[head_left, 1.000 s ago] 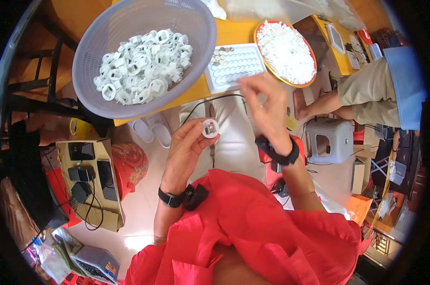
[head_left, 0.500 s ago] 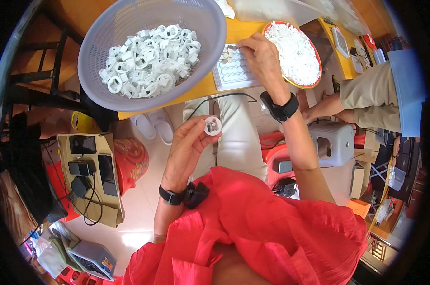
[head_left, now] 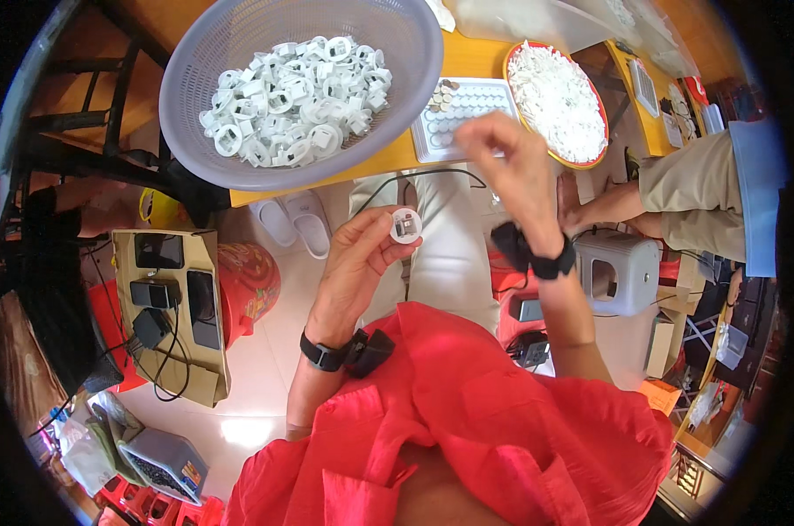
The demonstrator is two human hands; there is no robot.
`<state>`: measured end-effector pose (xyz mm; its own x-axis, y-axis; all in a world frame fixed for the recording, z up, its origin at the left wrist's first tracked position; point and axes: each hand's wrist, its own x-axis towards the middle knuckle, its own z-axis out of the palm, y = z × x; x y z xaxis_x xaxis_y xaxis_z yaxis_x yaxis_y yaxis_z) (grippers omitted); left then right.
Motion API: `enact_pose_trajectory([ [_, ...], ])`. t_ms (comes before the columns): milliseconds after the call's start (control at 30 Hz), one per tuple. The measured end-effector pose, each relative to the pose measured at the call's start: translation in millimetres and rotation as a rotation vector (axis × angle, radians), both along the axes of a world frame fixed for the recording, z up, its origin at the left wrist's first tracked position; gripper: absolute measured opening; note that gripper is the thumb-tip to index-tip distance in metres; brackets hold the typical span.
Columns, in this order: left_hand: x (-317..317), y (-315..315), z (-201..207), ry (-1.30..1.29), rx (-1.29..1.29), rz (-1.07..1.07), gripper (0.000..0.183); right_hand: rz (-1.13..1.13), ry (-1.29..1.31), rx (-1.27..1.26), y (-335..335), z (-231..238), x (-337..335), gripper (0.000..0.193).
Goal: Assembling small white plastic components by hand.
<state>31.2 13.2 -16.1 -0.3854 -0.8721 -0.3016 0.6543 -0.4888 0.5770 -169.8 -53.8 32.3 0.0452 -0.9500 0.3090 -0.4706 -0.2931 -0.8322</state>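
Though small, disc point(head_left: 405, 226) (in left hand point(head_left: 355, 263))

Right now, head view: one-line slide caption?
Left hand holds a round white part; right hand hovers near the white tray between a grey basket and a red-rimmed dish.

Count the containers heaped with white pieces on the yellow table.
2: a purple-grey basket at the left, and a red-rimmed plate right of the white tray. The basket hides part of the table, so another could be out of sight.
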Motion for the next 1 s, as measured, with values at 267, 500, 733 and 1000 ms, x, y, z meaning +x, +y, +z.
enact_pose_trajectory([
  [267, -5, -1, 1, -0.024, -0.032, -0.039, 0.024, 0.111, -0.009, -0.064, 63, 1, 33, 0.016],
  [500, -8, 1, 4, -0.083, -0.045, -0.03, 0.022, 0.132, 0.066, -0.203, 65, -11, 35, 0.018],
  [733, -9, 0, 5, -0.164, -0.025, -0.007, 0.019, 0.226, 0.204, -0.288, 63, -14, 34, 0.022],
  [1000, -9, 2, 3, -0.263, -0.041, 0.007, 0.02, 0.257, 0.159, -0.117, 60, -15, 33, 0.018],
])
